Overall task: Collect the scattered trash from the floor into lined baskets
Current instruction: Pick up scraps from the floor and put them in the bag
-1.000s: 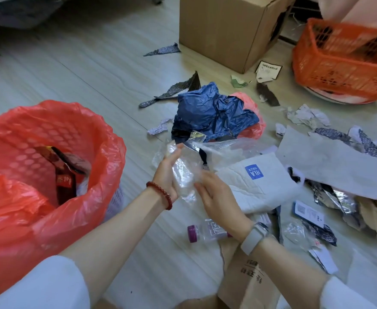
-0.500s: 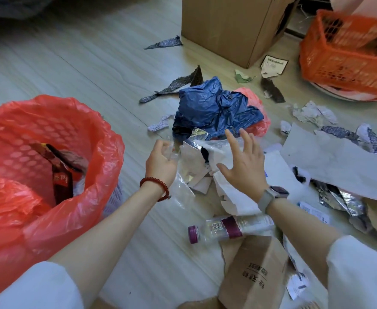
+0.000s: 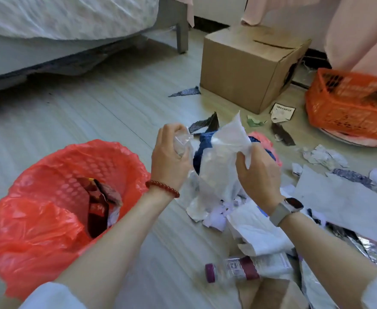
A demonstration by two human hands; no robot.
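1. Pale wood-look floor (image 3: 120,112), bed (image 3: 60,25) at back left, pink curtain (image 3: 350,34) at back right.
2. Far left: basket lined with a red bag (image 3: 38,230), open top, dark red wrapper (image 3: 98,206) inside it.
3. Left hand (image 3: 172,159), red bead bracelet (image 3: 162,188) on the wrist, held above the floor just right of the basket rim; fingers curled round a crumpled bit of clear plastic (image 3: 182,141).
4. Centre: white plastic bag (image 3: 221,166) lifted off the floor between the two hands, lower end trailing into the paper pile (image 3: 249,228).
5. Behind the white bag: blue bag (image 3: 199,150), mostly hidden, with a red scrap just beside it.
6. Right hand (image 3: 258,172), grey watch (image 3: 287,208) on the wrist; thumb and fingers pinch the white bag's right edge.
7. Below the hands: clear bottle with purple cap (image 3: 232,269) lying on its side on the floor, brown paper bag (image 3: 272,295) at the bottom edge.
8. Back centre-right: cardboard box (image 3: 249,70), closed, dark fabric strips near it.
9. Right: large white sheet (image 3: 343,201), torn paper, silver foil pieces scattered on the floor.
10. Far right: orange crate (image 3: 350,103), blurred, contents cannot be told.
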